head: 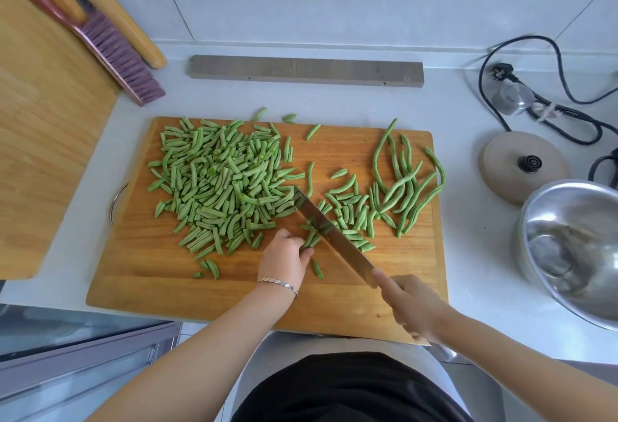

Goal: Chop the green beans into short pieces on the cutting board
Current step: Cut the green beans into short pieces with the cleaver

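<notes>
A wooden cutting board (351, 154) lies on the counter. A big heap of short cut green bean pieces (217, 180) covers its left half. Several long uncut green beans (406, 184) lie at its right, with a smaller scatter of cut pieces (351, 211) beside them. My left hand (284, 256) grips a small bundle of beans (309, 239) near the board's middle. My right hand (406, 308) grips the handle of a cleaver (331, 231); its blade lies across the bundle, just right of my left fingers.
A steel bowl (575, 247) and a beige pot lid (521, 165) sit to the right, with black cables (568, 120) behind. A grey bar (304, 71) lies behind the board. A brush (110, 40), rolling pin (110, 10) and a second wooden board (43, 114) are at left.
</notes>
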Motion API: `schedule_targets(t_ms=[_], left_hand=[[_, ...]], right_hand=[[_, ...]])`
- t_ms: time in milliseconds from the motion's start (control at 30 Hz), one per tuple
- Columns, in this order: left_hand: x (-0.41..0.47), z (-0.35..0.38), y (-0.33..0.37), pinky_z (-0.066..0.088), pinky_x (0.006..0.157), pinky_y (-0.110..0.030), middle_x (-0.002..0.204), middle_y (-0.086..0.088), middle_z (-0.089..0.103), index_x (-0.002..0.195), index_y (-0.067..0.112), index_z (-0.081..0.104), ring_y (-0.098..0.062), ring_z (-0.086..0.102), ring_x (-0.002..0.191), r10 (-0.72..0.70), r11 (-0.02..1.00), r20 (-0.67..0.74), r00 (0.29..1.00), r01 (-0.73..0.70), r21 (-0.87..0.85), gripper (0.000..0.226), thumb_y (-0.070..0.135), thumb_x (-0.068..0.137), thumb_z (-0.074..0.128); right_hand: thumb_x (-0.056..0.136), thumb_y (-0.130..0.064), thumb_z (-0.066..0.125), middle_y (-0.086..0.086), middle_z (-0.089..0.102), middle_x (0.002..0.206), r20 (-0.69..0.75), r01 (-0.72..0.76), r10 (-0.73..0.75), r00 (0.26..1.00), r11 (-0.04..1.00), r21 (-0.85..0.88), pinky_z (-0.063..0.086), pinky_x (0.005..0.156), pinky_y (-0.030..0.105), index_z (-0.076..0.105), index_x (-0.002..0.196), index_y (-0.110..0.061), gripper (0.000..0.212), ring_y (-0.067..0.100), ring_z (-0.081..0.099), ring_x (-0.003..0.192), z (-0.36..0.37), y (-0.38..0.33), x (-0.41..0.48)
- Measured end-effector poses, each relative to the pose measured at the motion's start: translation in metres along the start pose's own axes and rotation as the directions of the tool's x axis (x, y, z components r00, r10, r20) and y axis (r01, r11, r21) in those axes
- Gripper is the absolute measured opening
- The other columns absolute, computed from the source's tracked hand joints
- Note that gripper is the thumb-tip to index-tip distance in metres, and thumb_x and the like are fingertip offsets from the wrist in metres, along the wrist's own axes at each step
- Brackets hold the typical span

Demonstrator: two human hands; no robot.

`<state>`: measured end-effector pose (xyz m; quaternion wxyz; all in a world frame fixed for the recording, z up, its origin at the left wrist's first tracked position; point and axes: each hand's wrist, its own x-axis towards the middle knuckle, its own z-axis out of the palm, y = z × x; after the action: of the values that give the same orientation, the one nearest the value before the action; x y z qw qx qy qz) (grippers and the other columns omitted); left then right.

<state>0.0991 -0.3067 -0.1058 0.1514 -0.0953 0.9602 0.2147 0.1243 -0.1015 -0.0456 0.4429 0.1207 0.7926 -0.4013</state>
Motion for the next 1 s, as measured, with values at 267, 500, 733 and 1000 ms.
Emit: schedule_targets(t_ms=[267, 500, 733, 1000], left_hand=[[0.012, -0.024, -0.004, 0.051, 0.069, -0.028, 0.116, 0.001, 0.057, 0.119, 0.016, 0.060, -0.015, 0.059, 0.093, 0.048, 0.999, -0.121, 0.991, -0.050, -0.013, 0.034, 0.036, 0.092, 0.051], [-0.002, -0.031, -0.005, 0.049, 0.077, -0.029, 0.113, 0.006, 0.048, 0.113, 0.022, 0.054, -0.012, 0.056, 0.096, -0.043, 0.991, 0.157, 0.987, 0.022, 0.132, 0.055, 0.057, 0.071, 0.066], [-0.014, -0.007, -0.016, 0.046, 0.078, -0.024, 0.112, -0.002, 0.057, 0.116, 0.015, 0.062, -0.017, 0.058, 0.095, -0.093, 0.994, -0.004, 0.996, 0.093, -0.055, 0.031, 0.029, 0.088, 0.061], [-0.011, -0.001, -0.013, 0.046, 0.077, -0.026, 0.107, -0.007, 0.061, 0.104, 0.008, 0.069, -0.021, 0.060, 0.092, -0.119, 0.983, -0.081, 0.990, 0.106, -0.147, 0.023, 0.022, 0.087, 0.062]], right_hand=[[0.073, -0.067, 0.035, -0.004, 0.022, 0.043, 0.064, 0.000, -0.010, 0.998, 0.989, 0.148, 0.020, 0.037, 0.016, 0.029, 0.059, -0.016, 0.053, 0.011, 0.016, 0.035, -0.030, -0.008, -0.012], [0.073, -0.069, 0.036, -0.002, 0.023, 0.044, 0.140, -0.011, 0.006, 0.990, 0.999, 0.034, 0.019, 0.037, 0.018, 0.029, 0.062, -0.016, 0.055, 0.013, 0.015, 0.036, -0.029, -0.004, -0.023], [0.091, -0.058, 0.032, -0.009, 0.030, 0.035, 0.158, -0.004, 0.019, 0.987, 0.996, -0.092, 0.024, 0.035, 0.016, 0.036, 0.067, -0.013, 0.051, 0.006, 0.021, 0.031, -0.019, -0.006, -0.022], [0.085, -0.067, 0.031, -0.009, 0.031, 0.041, 0.109, -0.016, 0.039, 0.993, 0.979, -0.201, 0.026, 0.039, 0.018, 0.037, 0.072, -0.013, 0.056, 0.007, 0.023, 0.032, -0.015, -0.006, -0.011]])
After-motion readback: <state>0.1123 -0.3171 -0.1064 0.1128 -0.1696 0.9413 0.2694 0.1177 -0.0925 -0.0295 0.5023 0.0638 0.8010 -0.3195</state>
